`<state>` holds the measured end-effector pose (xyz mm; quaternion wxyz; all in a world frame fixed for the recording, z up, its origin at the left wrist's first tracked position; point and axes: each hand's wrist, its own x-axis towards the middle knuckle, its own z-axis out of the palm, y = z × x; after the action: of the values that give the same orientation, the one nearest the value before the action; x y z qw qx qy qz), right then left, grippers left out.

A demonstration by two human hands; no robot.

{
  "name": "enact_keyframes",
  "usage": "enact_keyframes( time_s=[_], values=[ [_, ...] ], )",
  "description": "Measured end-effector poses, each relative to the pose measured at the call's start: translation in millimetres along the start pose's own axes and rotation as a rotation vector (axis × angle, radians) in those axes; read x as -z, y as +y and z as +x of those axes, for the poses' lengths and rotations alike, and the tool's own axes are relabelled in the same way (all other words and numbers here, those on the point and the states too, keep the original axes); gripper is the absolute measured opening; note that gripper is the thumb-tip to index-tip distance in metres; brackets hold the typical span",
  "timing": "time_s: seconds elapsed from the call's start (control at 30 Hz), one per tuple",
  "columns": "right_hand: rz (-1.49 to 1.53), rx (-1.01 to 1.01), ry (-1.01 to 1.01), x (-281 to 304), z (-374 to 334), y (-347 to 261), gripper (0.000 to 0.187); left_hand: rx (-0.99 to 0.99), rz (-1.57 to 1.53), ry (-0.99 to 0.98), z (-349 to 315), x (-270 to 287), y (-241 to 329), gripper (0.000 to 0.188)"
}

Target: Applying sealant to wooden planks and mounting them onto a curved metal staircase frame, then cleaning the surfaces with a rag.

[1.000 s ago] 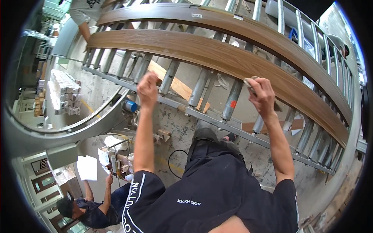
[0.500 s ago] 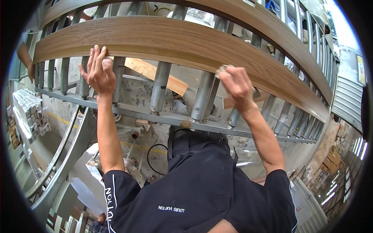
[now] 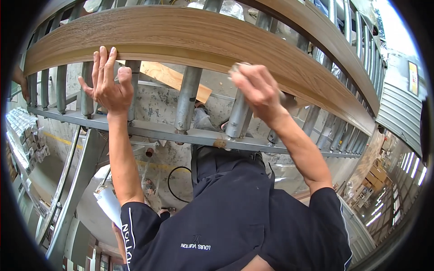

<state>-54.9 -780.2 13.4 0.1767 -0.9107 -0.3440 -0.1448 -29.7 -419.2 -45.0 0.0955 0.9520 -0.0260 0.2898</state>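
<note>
Head view: my left hand (image 3: pixel 107 83) is raised with the fingers spread and straight, holding nothing; its fingertips (image 3: pixel 103 53) lie against the lower edge of the long curved wood-grain plank (image 3: pixel 190 36) that runs across the top of the picture. My right hand (image 3: pixel 255 90) is up at the same plank, further along to the right, with the fingers curled in. It looks closed around something small and pale at the fingertips, but the hand is blurred and I cannot tell what that is or how firmly it is gripped. The knuckles sit just under the plank's lower edge.

The plank rests on a row of grey metal rollers (image 3: pixel 187 97) set side by side in a grey steel conveyor frame (image 3: pixel 181 133), whose near rail crosses under both my wrists. A second wood-grain plank (image 3: pixel 334 45) curves along behind the first, towards the upper right. Between the rollers, below the plank, a flat piece of pale raw timber (image 3: pixel 169 77) lies at a slant.

Beneath the frame there is stained concrete floor (image 3: pixel 162 160) with a loop of black cable (image 3: pixel 174 185) on it. My black short-sleeved shirt (image 3: pixel 226 217) fills the bottom of the picture. At the far left edge another person's hand (image 3: pixel 20 81) touches the end of the plank. Stacked small boxes (image 3: pixel 25 131) stand off to the left.
</note>
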Motion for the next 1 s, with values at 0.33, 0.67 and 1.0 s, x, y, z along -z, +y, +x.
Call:
enact_keyframes(
  time_s=[0.33,0.67,1.0],
  values=[
    [-0.136,-0.066,-0.034,56.3,-78.1,38.2,0.024,-0.006,-0.030,-0.032,-3.3,0.6,-5.5,0.049],
    [0.313,0.048,0.097,-73.8,71.7,-92.1,0.018,0.078,-0.672,-0.173,-2.7,43.9,25.2,0.060],
    [1.022,-1.126,-0.073,61.0,-16.8,-24.4,0.018,0.515,-1.197,-0.192,-75.6,76.7,96.8,0.044]
  ],
)
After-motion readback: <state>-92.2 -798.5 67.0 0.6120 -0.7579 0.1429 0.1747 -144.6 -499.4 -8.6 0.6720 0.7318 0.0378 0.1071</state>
